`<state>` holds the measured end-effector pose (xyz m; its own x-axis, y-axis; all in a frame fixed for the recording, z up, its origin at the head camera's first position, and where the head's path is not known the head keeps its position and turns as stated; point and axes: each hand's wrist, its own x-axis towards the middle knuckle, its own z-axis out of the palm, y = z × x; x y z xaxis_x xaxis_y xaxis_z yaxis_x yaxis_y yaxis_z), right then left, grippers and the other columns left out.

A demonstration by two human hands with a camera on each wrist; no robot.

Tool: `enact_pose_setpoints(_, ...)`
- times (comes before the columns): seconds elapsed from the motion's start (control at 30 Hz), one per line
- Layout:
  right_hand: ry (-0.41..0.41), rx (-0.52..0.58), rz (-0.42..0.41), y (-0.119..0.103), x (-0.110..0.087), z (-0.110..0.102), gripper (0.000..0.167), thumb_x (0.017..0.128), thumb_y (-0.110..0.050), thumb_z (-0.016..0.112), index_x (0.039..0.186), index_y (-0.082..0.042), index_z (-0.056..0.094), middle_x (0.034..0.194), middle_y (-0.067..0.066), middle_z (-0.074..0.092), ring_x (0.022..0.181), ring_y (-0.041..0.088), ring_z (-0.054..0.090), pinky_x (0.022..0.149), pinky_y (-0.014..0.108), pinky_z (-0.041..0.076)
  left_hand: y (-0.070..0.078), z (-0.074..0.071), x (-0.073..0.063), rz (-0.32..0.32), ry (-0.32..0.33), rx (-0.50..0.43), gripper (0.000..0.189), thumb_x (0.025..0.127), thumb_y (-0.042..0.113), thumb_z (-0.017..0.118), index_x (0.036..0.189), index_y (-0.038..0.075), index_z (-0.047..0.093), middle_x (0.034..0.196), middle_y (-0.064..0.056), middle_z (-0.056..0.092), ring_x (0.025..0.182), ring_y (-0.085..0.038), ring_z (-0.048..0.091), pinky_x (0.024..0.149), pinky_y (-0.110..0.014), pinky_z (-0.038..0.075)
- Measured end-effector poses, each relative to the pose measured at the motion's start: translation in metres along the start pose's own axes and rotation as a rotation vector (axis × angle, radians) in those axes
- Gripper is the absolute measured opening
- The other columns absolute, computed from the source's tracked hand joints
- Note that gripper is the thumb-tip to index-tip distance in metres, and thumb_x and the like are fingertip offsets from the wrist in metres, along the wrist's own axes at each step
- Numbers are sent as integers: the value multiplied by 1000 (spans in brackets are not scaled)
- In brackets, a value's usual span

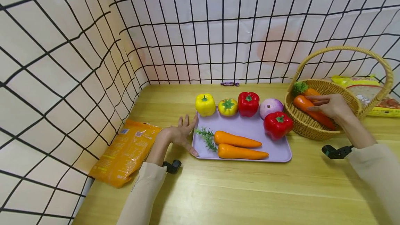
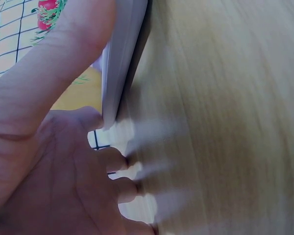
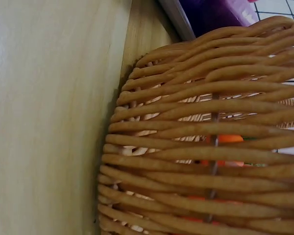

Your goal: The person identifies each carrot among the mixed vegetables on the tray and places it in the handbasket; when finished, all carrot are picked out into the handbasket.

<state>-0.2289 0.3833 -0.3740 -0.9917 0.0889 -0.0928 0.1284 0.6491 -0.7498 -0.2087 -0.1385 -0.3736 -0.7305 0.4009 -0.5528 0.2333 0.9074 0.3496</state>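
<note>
My left hand (image 1: 182, 135) lies with spread fingers along the left edge of a lilac tray (image 1: 237, 124); its thumb rests at the near corner. In the left wrist view, the thumb (image 2: 63, 58) crosses the tray's rim (image 2: 125, 54). Two orange carrots (image 1: 238, 139) with green tops lie on the tray. My right hand (image 1: 332, 106) reaches into a wicker basket (image 1: 307, 131), fingers and thumb around a long orange-red vegetable (image 1: 322, 118). Behind it is another orange piece (image 1: 310, 92) near green leaves. In the right wrist view, the basket wall (image 3: 201, 147) hides the hand.
Along the tray's back and right sit a yellow pepper (image 1: 205, 105), a yellow tomato-like piece (image 1: 227, 107), two red peppers (image 1: 248, 104) and a purple onion (image 1: 271, 107). An orange packet (image 1: 126, 152) lies left, a yellow packet (image 1: 385, 96) behind the basket. Gridded cloth (image 1: 212, 34) borders the table.
</note>
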Motion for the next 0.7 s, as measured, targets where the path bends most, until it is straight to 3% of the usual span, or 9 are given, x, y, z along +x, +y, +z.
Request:
enact_pose_setpoints(0.07, 15, 23, -1, 0, 0, 2, 55, 91, -6, 76, 83, -58, 62, 130, 36, 64, 54, 3, 47, 44, 24, 35, 0, 0, 0, -2, -2, -1, 143, 75, 52, 89, 164, 25, -20, 168, -18, -30, 157, -40, -27, 122, -76, -1)
enact_pose_setpoints(0.13, 23, 35, 3, 1, 0, 3, 53, 91, -10, 79, 81, -59, 62, 117, 26, 75, 55, 0, 43, 46, 24, 35, 0, 0, 0, -7, -4, -2, 143, 75, 52, 89, 164, 26, -20, 169, -18, -29, 157, -40, -27, 123, -76, -1)
enact_pose_setpoints(0.2, 29, 49, 21, 1, 0, 3, 50, 90, -14, 81, 79, -59, 64, 99, 4, 80, 57, 0, 40, 48, 24, 35, -1, 0, 0, -9, -4, 0, 143, 75, 52, 89, 164, 26, -20, 169, -17, -29, 157, -40, -27, 123, -76, -1)
enact_pose_setpoints(0.33, 36, 92, 65, 2, -1, 4, 46, 90, -18, 83, 76, -58, 65, 78, -33, 66, 73, -6, 46, 52, 20, 39, -1, -1, 0, -8, -6, 0, 144, 75, 52, 89, 164, 26, -21, 168, -18, -30, 157, -40, -27, 123, -76, -1)
enact_pose_setpoints(0.37, 36, 104, 73, 2, -1, 5, 45, 89, -19, 83, 76, -58, 66, 75, -36, 65, 79, -8, 47, 54, 16, 42, -1, -1, 0, -8, -6, 1, 144, 75, 52, 89, 164, 26, -21, 168, -18, -30, 157, -40, -28, 122, -76, -1)
enact_pose_setpoints(0.47, 42, 122, 93, 2, -1, 6, 41, 89, -21, 84, 82, -58, 67, 73, -42, 62, 117, 8, 56, 63, 8, 46, -1, -2, 0, -7, -6, 5, 144, 75, 52, 89, 163, 26, -22, 168, -18, -30, 157, -40, -28, 122, -76, 0)
enact_pose_setpoints(0.57, 42, 138, 103, 3, -2, 6, 38, 89, -25, 84, 88, -58, 67, 72, -44, 62, 151, 28, 33, 72, 1, 46, -1, -2, 1, -4, -3, 13, 144, 76, 52, 89, 163, 26, -22, 168, -19, -29, 157, -41, -26, 122, -76, 1)
enact_pose_setpoints(0.6, 42, 143, 106, 3, -2, 7, 37, 89, -26, 84, 89, -59, 68, 73, -44, 62, 156, 31, 22, 72, -1, 44, 0, -2, 1, -3, -4, 14, 143, 76, 53, 89, 164, 26, -22, 168, -18, -29, 157, -41, -26, 122, -76, 0)
enact_pose_setpoints(0.7, 46, 161, 102, 5, -2, 7, 34, 88, -27, 85, 90, -57, 69, 75, -44, 62, 153, 23, 30, 73, -1, 46, 0, -2, 1, -3, -4, 16, 143, 75, 53, 89, 164, 25, -21, 169, -19, -29, 157, -41, -26, 122, -76, 0)
